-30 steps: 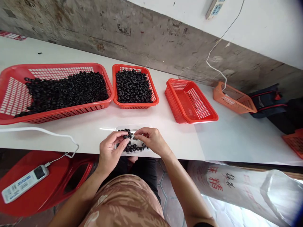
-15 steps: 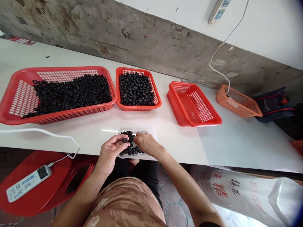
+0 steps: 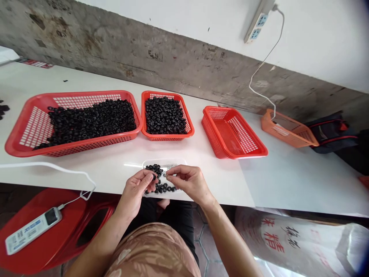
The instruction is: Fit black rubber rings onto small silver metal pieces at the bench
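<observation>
A shallow clear plastic tray lies at the table's front edge, holding a heap of small black rubber rings and some tiny silver pieces. My left hand is above the tray's left part, its fingers pinching a black ring. My right hand reaches in from the right, with thumb and forefinger pinched together close to that ring. Whatever the right fingertips hold is too small to make out.
Behind the tray are a large and a smaller red mesh basket, both full of black rings. An unfilled red basket and an orange basket stand to the right. A white cable crosses the table's left side.
My right hand has drawn back slightly from the tray, and the hands now sit a little apart. The whole view has shifted as my head moved, putting the table lower in the frame.
</observation>
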Demonstrator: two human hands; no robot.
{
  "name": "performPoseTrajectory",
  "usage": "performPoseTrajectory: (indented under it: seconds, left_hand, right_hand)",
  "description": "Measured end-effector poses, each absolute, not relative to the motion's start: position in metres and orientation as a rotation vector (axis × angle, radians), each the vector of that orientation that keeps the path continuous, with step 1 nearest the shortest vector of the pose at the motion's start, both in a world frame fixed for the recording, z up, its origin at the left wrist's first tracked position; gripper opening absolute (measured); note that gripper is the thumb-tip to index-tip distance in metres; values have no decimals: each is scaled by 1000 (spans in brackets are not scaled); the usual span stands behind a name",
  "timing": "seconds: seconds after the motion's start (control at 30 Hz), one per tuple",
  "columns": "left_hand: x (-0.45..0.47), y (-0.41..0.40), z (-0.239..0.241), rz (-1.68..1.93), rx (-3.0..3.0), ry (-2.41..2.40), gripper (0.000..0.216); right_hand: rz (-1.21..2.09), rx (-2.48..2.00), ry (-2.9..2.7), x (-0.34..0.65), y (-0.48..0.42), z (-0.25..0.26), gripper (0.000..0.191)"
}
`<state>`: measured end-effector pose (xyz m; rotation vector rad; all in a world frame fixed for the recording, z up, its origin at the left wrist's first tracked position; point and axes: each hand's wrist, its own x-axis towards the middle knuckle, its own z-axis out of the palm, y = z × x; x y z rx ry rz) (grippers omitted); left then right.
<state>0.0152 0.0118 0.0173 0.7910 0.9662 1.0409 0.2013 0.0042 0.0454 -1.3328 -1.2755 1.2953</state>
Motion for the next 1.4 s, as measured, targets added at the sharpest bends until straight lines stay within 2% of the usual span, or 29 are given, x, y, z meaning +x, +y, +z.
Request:
performPoseTrajectory:
  seconds: [0.3,0.53,0.77,0.97,1.03,1.1,1.2,1.27,1.4]
  left_hand:
    - [25,7,25,1075,815,970,27]
    - [22,6,18,1017,967,972,21]
    - [12,7,23,996,1093,985,19]
    - [10,7,24,915,870,736,26]
    - [10,8,24,925,804,674,27]
    - [9,11,24,962,739,672,24]
    - [5,17,22,1021,631,744,22]
    - [1,19,20,1019,572,789,23]
    - [-1,19,18,977,513,802,28]
  right_hand:
    - [1087,-1356,-1435,187,-7,54,13]
    - [1358,-1215,-1542,199,1,65,39]
    - [1353,-1176,-1793,202,17,75,55]
    - [1328,-1213,-1760,207,28,66,65]
    - [1344,-1182,-1747,207,30,60,62]
    - [1266,-1256,-1782,207,34,52,44]
    - [893,-1680,-2048,205,39,36,19]
    - [685,-1915,-2228,202,42,26,16]
    - [622,-2049,-2380,191,45,10,18]
